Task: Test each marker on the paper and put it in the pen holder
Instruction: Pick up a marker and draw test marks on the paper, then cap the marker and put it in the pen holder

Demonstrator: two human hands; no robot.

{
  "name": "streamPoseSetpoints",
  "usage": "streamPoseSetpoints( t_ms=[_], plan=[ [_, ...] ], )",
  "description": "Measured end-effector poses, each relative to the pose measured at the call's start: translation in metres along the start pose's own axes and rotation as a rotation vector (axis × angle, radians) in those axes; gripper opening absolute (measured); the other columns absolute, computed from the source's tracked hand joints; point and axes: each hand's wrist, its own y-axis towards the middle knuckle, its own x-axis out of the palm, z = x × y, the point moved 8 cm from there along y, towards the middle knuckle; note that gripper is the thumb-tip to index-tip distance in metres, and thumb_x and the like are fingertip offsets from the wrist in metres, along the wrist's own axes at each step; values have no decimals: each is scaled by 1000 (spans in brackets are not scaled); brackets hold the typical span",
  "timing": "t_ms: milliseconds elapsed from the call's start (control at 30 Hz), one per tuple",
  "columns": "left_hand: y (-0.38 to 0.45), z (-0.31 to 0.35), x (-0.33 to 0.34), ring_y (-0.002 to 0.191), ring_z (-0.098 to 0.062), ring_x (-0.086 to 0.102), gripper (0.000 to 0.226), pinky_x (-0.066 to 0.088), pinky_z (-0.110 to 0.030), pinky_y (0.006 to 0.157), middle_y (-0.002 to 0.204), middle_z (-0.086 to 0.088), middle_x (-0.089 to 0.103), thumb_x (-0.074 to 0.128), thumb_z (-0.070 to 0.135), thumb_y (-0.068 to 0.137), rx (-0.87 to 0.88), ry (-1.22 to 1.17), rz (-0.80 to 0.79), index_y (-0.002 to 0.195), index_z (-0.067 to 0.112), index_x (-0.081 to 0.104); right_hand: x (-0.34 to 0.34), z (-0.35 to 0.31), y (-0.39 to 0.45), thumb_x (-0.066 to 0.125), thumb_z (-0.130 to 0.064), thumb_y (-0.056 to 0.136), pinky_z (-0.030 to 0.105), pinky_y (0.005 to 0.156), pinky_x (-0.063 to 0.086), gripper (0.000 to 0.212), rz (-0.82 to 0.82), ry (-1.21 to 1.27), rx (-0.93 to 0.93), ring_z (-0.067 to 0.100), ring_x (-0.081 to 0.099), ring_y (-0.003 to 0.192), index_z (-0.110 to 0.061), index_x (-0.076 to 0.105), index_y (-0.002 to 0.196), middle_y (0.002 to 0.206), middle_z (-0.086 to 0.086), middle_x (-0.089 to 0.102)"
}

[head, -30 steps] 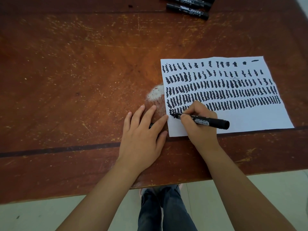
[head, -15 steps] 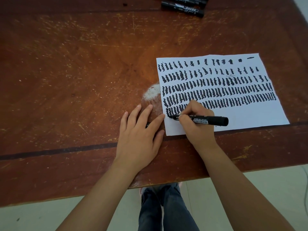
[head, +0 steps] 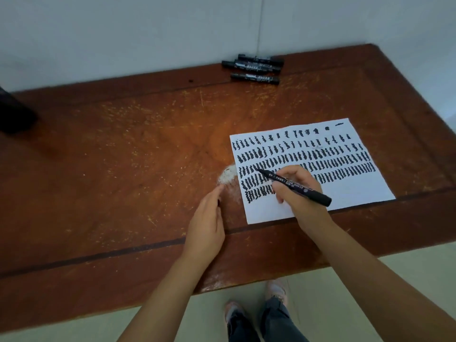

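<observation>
Marker lifted off the paper, test stroke done.
Your left hand (head: pixel 206 228) lay relaxed on the surface (head: pixel 111 169), no longer flat; your right hand (head: pixel 299 191) gripped the marker (head: pixel 294 185) above the paper (head: pixel 350 196). Spare markers (head: pixel 255 69) waited beyond; holder unclear.

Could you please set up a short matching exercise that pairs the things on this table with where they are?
Things:
1. uncapped marker
2. paper
3. spare markers
4. left hand

Places:
A. at the table's far edge
B. on the wood left of the paper
C. in the right hand
D. flat at the table's right

Pairs: 1-C, 2-D, 3-A, 4-B
</observation>
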Motion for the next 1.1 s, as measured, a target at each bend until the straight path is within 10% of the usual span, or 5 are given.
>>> streamPoseSetpoints(
  t_ms=[167,333,600,1100],
  plan=[
    [0,40,-34,95,-14,62,62,44,-20,78,106,0,65,64,13,82,-111,-157,69,132,23,30,-1,-57,-10,53,-15,73,18,51,47,13,-137,181,-63,8,53,48,-24,63,74,59,-1,67],
    [-3,92,-72,60,3,61,24,42,-6,55,66,13,69,72,3,72,-105,-457,172,73,21,57,-22,-135,-15,53,-28,64,12,39,32,8,-84,179,-258,2,40,36,-23,53,57,37,0,49],
    [-12,192,-124,64,12,56,39,42,-4,59,61,24,64,71,1,71,239,-379,258,66,38,62,-47,-237,-27,51,-28,63,13,38,29,15,-110,291,-571,4,34,33,-24,51,48,35,-10,41],
    [-3,249,-142,54,8,48,32,36,-6,56,56,27,58,64,9,81,426,-197,186,77,40,60,-28,-267,-8,54,-33,57,18,38,17,16,-355,247,-457,7,27,30,-21,49,47,31,-7,39]
  ],
)
